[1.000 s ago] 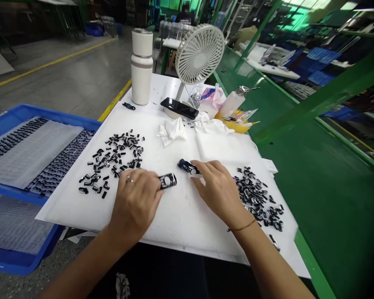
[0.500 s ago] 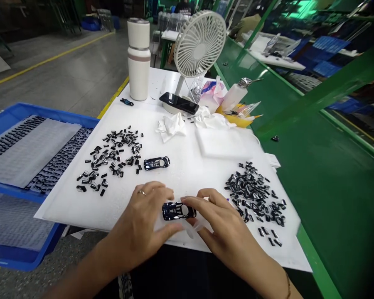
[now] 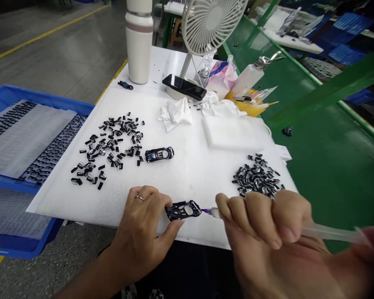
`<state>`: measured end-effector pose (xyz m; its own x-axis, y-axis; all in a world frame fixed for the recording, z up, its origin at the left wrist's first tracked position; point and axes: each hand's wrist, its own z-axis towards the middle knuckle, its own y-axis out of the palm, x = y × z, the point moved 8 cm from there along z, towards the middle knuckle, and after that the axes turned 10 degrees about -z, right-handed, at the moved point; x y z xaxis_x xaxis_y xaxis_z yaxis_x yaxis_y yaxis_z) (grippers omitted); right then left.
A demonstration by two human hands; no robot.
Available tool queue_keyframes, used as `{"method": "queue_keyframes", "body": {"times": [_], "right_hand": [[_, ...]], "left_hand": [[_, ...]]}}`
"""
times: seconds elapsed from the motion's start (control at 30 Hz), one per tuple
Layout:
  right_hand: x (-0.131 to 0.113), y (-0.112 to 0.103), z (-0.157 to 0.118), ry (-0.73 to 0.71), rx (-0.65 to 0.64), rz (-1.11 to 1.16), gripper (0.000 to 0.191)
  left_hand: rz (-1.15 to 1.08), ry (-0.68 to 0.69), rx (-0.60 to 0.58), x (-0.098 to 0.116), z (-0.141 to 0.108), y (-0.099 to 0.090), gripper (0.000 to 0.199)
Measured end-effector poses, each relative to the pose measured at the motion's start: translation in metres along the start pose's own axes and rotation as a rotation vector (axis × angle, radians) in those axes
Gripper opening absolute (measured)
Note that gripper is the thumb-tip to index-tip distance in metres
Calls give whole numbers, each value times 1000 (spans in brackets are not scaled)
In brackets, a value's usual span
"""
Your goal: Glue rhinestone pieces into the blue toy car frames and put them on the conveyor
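As the right hand [image 3: 268, 224] leaves the car shell [image 3: 176, 213], a syringe [image 3: 330, 232] arrives

Its fingers wrap the syringe, purple tip [image 3: 206, 211] at the shell's three o'clock; so the left hand [image 3: 143, 224] alone pinches the shell, at the table's [image 3: 205, 170] six o'clock.

Glossy grey floor [image 3: 70, 56], yellow line [image 3: 50, 34] running diagonally across it at upper left, white table [image 3: 163, 62] in front, green bench [image 3: 336, 162] along its right, slanting green beam [image 3: 330, 92] above that, brown stool [image 3: 176, 33] behind, dim far edges.
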<state>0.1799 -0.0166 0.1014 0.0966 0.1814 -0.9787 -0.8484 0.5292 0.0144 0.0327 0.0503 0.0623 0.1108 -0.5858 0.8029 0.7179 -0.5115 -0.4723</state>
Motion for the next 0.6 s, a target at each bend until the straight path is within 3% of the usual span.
{"method": "queue_keyframes", "body": {"times": [0.07,0.13,0.4,0.6], "right_hand": [[12,8,2,73,-5,327,46],[20,11,5,115,22,443,45],[35,12,13,226,117,463,48],[42,13,14,241,117,465,50]], "left_hand": [[1,-5,11,-1,0,0,15],[1,-11,17,-3,1,0,16],[10,-75,28,-9,5,1,14],[21,-74,33,-8,5,0,13]]}}
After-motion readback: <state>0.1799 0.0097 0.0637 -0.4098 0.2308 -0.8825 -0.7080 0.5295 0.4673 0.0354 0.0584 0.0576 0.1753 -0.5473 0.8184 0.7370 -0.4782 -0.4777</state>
